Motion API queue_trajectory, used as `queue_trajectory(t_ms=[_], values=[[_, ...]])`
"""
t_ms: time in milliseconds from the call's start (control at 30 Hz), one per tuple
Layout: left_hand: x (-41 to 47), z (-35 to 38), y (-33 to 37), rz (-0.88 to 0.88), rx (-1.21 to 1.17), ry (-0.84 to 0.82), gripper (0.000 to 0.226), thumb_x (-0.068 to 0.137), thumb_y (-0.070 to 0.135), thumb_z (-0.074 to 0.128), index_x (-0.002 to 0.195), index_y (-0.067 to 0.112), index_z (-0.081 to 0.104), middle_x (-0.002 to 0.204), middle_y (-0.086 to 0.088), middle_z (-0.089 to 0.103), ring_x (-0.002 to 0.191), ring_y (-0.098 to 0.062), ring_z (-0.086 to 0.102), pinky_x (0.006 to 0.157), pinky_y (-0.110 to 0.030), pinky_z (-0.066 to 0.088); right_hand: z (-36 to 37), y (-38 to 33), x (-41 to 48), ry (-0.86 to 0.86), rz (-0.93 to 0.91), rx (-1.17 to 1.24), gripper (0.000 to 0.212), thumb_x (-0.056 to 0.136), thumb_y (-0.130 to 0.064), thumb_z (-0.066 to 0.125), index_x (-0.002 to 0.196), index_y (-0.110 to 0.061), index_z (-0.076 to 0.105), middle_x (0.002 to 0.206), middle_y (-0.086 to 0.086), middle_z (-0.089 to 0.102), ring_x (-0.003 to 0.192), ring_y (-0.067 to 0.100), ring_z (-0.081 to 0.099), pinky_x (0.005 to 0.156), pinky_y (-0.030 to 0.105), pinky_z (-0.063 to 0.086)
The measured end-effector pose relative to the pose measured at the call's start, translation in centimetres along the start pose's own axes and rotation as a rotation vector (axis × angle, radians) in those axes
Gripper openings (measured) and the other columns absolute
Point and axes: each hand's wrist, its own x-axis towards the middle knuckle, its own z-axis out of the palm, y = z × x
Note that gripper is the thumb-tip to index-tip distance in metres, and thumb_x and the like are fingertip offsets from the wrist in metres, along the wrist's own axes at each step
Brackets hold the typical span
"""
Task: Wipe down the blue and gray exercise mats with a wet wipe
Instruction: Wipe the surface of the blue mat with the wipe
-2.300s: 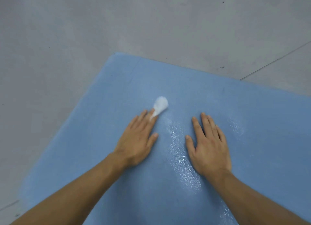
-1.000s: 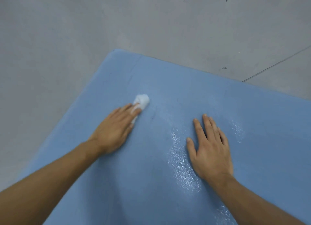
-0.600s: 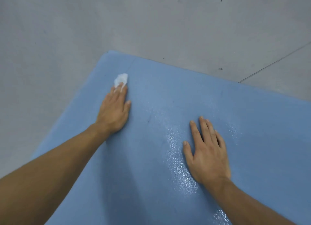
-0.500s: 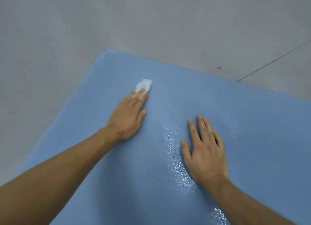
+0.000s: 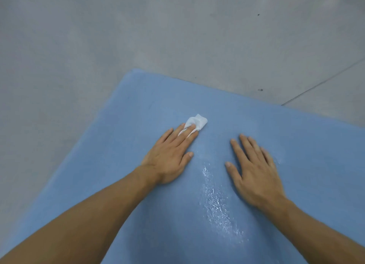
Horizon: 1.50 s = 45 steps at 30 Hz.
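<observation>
Head view: wet wipe is drawn back from far-left corner of blue mat under flat, released left grip; right grip released; corner judged wiped.

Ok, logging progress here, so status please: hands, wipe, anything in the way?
Left hand flat, fingers pressing wet wipe onto blue mat. Right hand flat on mat, empty. Wet streak between hands; nothing in the way.

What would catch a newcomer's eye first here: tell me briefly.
The big blue mat fills the lower frame, on a gray floor. On it the left hand presses a crumpled white wet wipe under straight fingertips, while the right hand rests flat beside it. Between the hands a glistening wet streak runs toward the camera.
</observation>
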Motion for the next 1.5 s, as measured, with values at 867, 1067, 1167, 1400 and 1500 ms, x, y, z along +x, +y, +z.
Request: queue_trajectory(t_ms=[867,1067,1167,1400,1500], values=[[1.7,-0.8,1.4,0.169,-0.038,-0.068,0.061,0.108,0.046,0.015,0.166,0.027,0.007,0.171,0.017,-0.009,0.158,-0.005,-0.01,0.127,-0.028,-0.009,-0.5,0.2,4.3,0.022,0.116,0.002,0.076,0.096,-0.064,0.022,0.164,-0.031,0.022,0.174,-0.004,0.009,0.16,0.013,0.002,0.126,0.039,0.011],[3.9,-3.2,-8.3,-0.18,0.0,0.013,0.074,0.101,0.053,0.009,0.164,0.015,0.021,0.171,-0.003,0.019,0.159,-0.024,0.014,0.126,-0.035,0.006,-0.6,0.2,4.2,0.026,0.114,0.0,0.075,0.097,-0.064,0.022,0.164,-0.03,0.022,0.174,-0.004,0.008,0.16,0.013,0.0,0.127,0.039,0.011],[4.5,-3.9,-13.7,-0.397,-0.011,0.075,0.072,0.104,0.05,0.012,0.164,0.01,0.022,0.171,-0.008,0.021,0.158,-0.03,0.016,0.127,-0.046,0.014,-0.5,0.2,4.2,0.029,0.111,0.0,0.075,0.097,-0.064,0.021,0.164,-0.031,0.022,0.174,-0.004,0.007,0.16,0.012,-0.001,0.127,0.039,0.01],[6.3,-3.8,-12.0,-0.527,-0.15,0.165,0.081,0.096,0.049,0.024,0.162,0.004,0.022,0.17,-0.017,0.021,0.156,-0.034,0.019,0.128,-0.042,0.013,-0.6,0.2,4.3,0.03,0.107,-0.002,0.075,0.097,-0.064,0.023,0.164,-0.03,0.023,0.174,-0.003,0.008,0.16,0.014,0.001,0.126,0.039,0.009],[6.1,-2.8,-6.8,-0.219,-0.093,0.104,0.075,0.101,0.052,0.02,0.164,0.012,0.023,0.172,-0.003,0.009,0.159,-0.026,0.011,0.128,-0.031,0.0,-0.6,0.1,4.3,0.046,0.113,0.0,0.074,0.097,-0.062,0.028,0.163,-0.028,0.029,0.173,-0.002,0.014,0.16,0.015,0.006,0.125,0.039,0.013]])
